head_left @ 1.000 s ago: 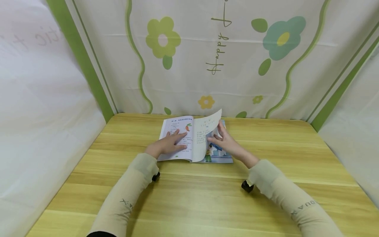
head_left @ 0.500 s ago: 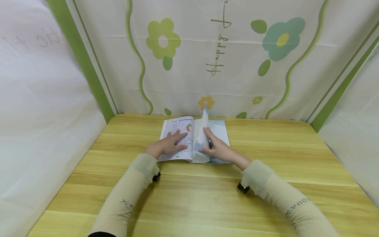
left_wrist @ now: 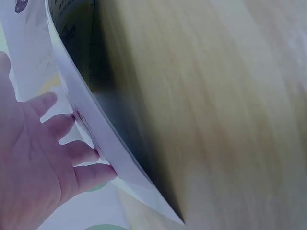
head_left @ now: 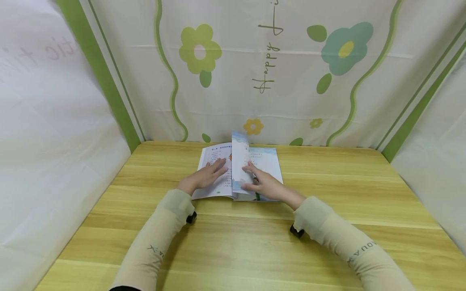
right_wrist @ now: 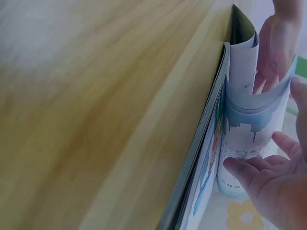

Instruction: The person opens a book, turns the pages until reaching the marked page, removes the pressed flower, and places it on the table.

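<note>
Book: my open picture book (head_left: 238, 173) lies on the wooden table (head_left: 233, 242), near its far edge, between my two hands.
Raised page: a single page (head_left: 240, 157) stands up from the middle of the book, curled toward the left, with pale blue printing at its top and bottom and small lines of characters; its left edge covers part of the page beneath.
Left hand: I rest my left hand (head_left: 204, 177) on the left page (head_left: 223, 188), fingers stretched out and spread, touching the paper and gripping nothing.
Left page: it shows a blue heading and lines of text; an orange drawing (head_left: 229, 157) peeks out beside the raised page.
Right hand: I have my right hand (head_left: 267, 184) at the right side of the raised page, thumb held wide of the fingers; I cannot tell which tips touch it.
Right page: under and beside my right hand lies the right page (head_left: 272, 165), with text and a pale blue band at the top.
Sleeves: beige, the left sleeve (head_left: 156, 238) and right sleeve (head_left: 349, 238) both carry dark lettering.
Backdrop: behind the table hangs a white cloth (head_left: 225, 101) with printed flowers.
</note>
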The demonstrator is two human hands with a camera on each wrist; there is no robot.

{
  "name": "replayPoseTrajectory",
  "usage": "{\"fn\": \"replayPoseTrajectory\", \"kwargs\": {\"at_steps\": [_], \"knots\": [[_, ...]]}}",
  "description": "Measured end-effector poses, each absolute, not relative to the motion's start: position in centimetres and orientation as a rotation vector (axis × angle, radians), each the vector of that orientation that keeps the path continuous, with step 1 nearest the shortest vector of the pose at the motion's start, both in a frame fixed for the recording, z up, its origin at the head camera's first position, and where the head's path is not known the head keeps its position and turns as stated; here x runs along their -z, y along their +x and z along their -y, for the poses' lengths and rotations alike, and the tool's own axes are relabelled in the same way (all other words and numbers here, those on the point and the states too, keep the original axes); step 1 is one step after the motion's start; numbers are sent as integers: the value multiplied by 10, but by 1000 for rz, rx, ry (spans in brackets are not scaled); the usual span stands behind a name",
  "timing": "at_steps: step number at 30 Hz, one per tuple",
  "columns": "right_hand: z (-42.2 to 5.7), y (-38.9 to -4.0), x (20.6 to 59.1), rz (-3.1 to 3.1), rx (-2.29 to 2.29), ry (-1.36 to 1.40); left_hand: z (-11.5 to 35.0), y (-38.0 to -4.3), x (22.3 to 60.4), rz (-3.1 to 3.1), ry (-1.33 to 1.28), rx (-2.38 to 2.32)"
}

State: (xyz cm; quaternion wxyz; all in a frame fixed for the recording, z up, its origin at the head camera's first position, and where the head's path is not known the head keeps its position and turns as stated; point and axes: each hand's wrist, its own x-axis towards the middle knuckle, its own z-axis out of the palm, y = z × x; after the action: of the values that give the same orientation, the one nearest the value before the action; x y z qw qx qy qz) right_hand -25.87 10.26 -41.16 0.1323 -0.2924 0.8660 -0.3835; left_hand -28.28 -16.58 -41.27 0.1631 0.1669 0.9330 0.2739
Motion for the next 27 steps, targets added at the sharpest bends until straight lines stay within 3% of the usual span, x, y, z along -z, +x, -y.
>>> {"fn": "replayPoseTrajectory", "kwargs": {"at_steps": [16,27], "knots": [[-86,-258,413,-2534,1007,-962,169,-280,407,-2598,372,-1223],[-69,-255,413,-2578,855,-1084,167,-282,412,-2649,495,-1146]]}}
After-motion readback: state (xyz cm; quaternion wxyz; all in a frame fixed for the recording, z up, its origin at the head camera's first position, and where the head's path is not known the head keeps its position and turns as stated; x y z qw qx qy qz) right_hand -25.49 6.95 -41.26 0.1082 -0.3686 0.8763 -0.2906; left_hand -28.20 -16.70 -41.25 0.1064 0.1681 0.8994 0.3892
